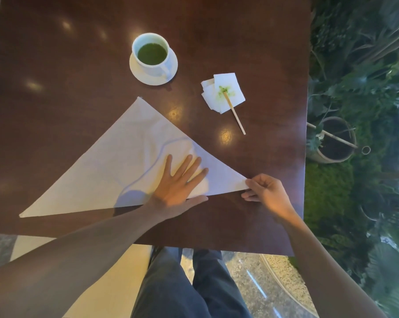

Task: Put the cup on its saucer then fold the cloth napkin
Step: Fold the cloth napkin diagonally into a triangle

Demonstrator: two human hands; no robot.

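Note:
A white cup [151, 52] of green drink stands on its white saucer [145, 76] at the far middle of the dark wooden table [56, 88]. A white cloth napkin [116, 161] lies as a large triangle in front of me, with a few wrinkles in its middle. My left hand [179, 182] presses flat on the napkin's right part with the fingers spread. My right hand [266, 191] pinches the napkin's right corner between thumb and fingers.
A small stained paper napkin [226, 94] with a wooden stirrer [236, 118] on it lies right of the cup. The table's right edge borders plants and a pot [331, 141]. My legs show below the near edge.

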